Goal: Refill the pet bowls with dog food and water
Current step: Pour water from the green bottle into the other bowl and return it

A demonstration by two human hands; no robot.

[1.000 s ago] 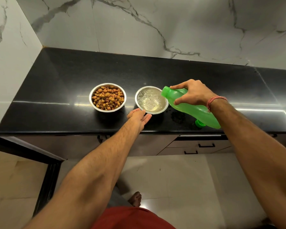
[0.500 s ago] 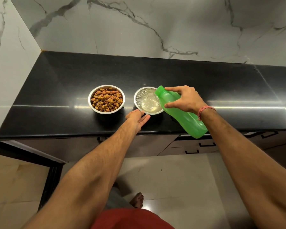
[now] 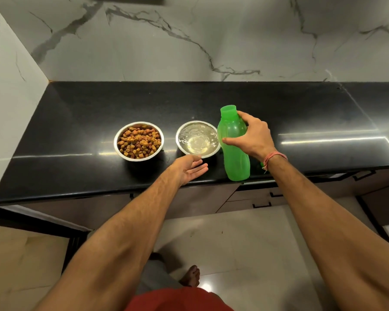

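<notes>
Two steel bowls stand side by side on the black counter (image 3: 76,113). The left bowl (image 3: 138,141) is full of brown dog food. The right bowl (image 3: 198,139) holds clear water. My right hand (image 3: 253,136) grips a green plastic bottle (image 3: 234,149), which stands almost upright just right of the water bowl, its mouth uncapped. My left hand (image 3: 190,168) rests open, palm up, on the counter against the near rim of the water bowl.
A small green cap (image 3: 261,163) peeks out behind my right wrist. Marble walls close the counter at the back and left. Cabinet drawers with black handles (image 3: 262,205) sit below the counter. My bare foot (image 3: 191,276) is on the tiled floor.
My right hand has swung the bottle from tilted over the water bowl to upright beside it. My left hand has stayed at the bowl's near rim.
</notes>
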